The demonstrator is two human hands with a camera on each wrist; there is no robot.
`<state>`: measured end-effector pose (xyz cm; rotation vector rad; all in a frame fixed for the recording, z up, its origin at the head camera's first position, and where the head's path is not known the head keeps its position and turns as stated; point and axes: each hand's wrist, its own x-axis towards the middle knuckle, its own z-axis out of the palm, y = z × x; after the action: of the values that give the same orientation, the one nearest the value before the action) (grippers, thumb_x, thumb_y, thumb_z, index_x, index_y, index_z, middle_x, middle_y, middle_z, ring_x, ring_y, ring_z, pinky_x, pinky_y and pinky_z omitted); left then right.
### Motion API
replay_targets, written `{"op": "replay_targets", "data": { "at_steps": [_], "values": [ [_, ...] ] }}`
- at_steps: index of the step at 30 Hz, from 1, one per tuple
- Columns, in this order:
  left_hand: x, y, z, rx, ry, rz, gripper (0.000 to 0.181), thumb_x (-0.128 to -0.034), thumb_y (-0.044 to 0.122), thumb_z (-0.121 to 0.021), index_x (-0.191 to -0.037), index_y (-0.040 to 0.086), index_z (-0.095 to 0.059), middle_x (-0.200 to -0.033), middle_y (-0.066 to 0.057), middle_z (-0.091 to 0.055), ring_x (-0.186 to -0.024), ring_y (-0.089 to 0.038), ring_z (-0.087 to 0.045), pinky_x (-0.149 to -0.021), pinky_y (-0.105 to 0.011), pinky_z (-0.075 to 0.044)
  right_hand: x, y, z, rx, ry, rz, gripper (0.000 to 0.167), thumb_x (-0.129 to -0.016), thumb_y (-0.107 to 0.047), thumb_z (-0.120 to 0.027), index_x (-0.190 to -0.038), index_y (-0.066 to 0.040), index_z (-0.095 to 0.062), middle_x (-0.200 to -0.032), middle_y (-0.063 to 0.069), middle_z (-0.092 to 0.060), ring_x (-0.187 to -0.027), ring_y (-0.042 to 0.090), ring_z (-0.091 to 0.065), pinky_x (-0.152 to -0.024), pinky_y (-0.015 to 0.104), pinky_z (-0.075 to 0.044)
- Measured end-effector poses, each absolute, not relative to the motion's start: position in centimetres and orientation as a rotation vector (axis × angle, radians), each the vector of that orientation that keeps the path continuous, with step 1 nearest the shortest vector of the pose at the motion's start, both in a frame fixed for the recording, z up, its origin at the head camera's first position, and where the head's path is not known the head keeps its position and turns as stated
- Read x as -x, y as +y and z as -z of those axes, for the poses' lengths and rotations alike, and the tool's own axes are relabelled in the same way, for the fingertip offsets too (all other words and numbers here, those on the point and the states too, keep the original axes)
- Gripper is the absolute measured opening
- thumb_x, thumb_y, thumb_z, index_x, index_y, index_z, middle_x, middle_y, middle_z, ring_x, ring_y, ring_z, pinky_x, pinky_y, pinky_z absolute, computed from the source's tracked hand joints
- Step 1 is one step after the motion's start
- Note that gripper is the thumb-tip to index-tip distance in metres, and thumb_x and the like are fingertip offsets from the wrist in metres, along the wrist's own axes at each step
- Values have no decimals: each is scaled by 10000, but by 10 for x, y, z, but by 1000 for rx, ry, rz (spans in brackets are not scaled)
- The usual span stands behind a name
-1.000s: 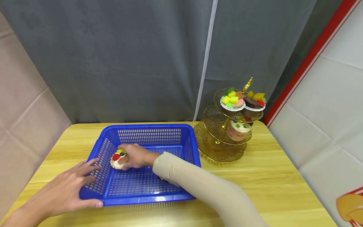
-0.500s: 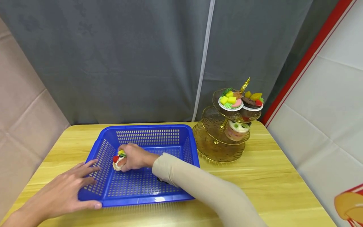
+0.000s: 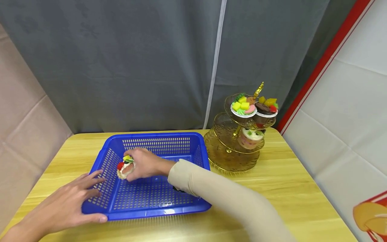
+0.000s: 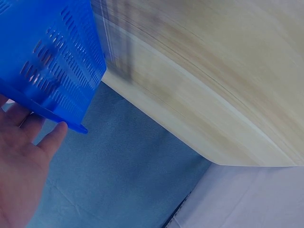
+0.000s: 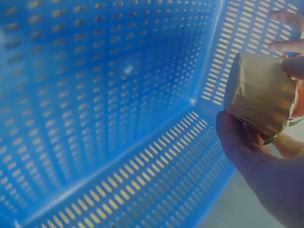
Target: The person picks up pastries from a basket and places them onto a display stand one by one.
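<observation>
A blue plastic basket with slotted walls stands on the wooden table. My right hand grips a toy-like cupcake near the basket's left wall, its white cream topped with red, yellow and green fruit pieces. In the right wrist view, the cupcake's pale pleated cup lies tilted between thumb and fingers, apart from the basket wall. My left hand holds the basket's front left corner. Its fingers reach over the left rim, showing through the slots in the left wrist view, and the thumb lies at the front rim.
Right of the basket stands a gold-edged three-tier stand. Its top tier bears a fruit-topped cupcake and a chocolate one; a pink dessert cup sits on the middle tier. A grey curtain hangs behind the table.
My right hand has risen slightly inside the basket with the cupcake, after first turning it a little. The left hand stays at the basket's corner. The whole head view has shifted slightly.
</observation>
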<state>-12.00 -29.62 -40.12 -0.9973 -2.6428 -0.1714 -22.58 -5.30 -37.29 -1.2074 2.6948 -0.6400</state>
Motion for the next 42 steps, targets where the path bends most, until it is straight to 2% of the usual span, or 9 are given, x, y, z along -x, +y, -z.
{"op": "replay_targets", "data": {
  "at_steps": [7, 9, 14, 16, 19, 22, 24, 26, 42],
  "values": [
    [119, -297, 401, 979, -2669, 182, 667, -629, 724, -766, -888, 111, -775, -1241, -142, -657, -1190, -470, -532, -1077, -63, 64, 216, -38, 353, 1325, 2671, 651, 667, -729, -291, -818, -1316, -76, -588, -1069, -75, -608, -957, 16, -508, -837, 76, -384],
    [119, -297, 401, 963, -2698, 190, 670, -633, 723, -765, -901, 109, -776, -1256, -142, -651, -1208, -473, -523, -1207, -263, -38, 211, -32, 346, 1360, 2674, 642, 689, -732, -286, -812, -1342, -73, -573, -1119, -57, -614, -981, 23, -505, -859, 82, -377],
    [120, -296, 399, 955, -2715, 200, 661, -637, 718, -768, -907, 114, -774, -1263, -145, -648, -1221, -483, -518, -1203, -261, -19, 201, -16, 331, 1371, 2671, 686, 715, -737, -263, -809, -1381, -86, -552, -1220, -21, -598, -1009, 39, -500, -861, 91, -387],
    [120, -297, 399, 961, -2704, 203, 657, -633, 714, -773, -905, 116, -773, -1258, -149, -650, -1214, -487, -523, -1142, -144, 36, 198, -9, 327, 1349, 2664, 723, 713, -739, -253, -808, -1385, -96, -549, -1222, -23, -587, -1004, 45, -503, -842, 96, -403],
    [120, -297, 400, 947, -2725, 207, 656, -638, 714, -771, -913, 118, -775, -1271, -150, -643, -1225, -485, -518, -1207, -429, -166, 195, 4, 322, 1338, 2656, 781, 697, -734, -234, -805, -1371, -111, -552, -1191, -34, -575, -970, 48, -506, -799, 107, -429],
    [119, -297, 400, 936, -2731, 202, 664, -639, 718, -767, -918, 115, -775, -1279, -150, -639, -1232, -486, -513, -1207, -441, -152, 193, 19, 318, 1330, 2653, 864, 670, -730, -210, -798, -1348, -108, -562, -1163, -29, -571, -961, 59, -510, -785, 130, -447],
    [119, -297, 401, 943, -2718, 198, 665, -637, 720, -766, -914, 115, -773, -1273, -151, -642, -1224, -487, -516, -1168, -200, 15, 193, 30, 316, 1324, 2664, 918, 667, -730, -193, -792, -1348, -97, -561, -1170, -12, -577, -973, 74, -516, -797, 154, -455],
    [120, -297, 401, 957, -2694, 194, 666, -631, 721, -769, -904, 114, -771, -1256, -150, -650, -1204, -489, -527, -1064, -63, 69, 193, 41, 315, 1314, 2694, 962, 671, -729, -181, -785, -1354, -94, -560, -1163, -8, -586, -977, 85, -523, -806, 182, -461],
    [121, -298, 402, 971, -2674, 190, 682, -625, 721, -771, -903, 98, -774, -1250, -147, -652, -1183, -481, -536, -1072, -57, 72, 198, 125, 317, 1053, 2949, 1228, 699, -736, -182, -829, -1374, -84, -561, -1132, 30, -621, -903, 138, -578, -782, 330, -536]
  ]
}}
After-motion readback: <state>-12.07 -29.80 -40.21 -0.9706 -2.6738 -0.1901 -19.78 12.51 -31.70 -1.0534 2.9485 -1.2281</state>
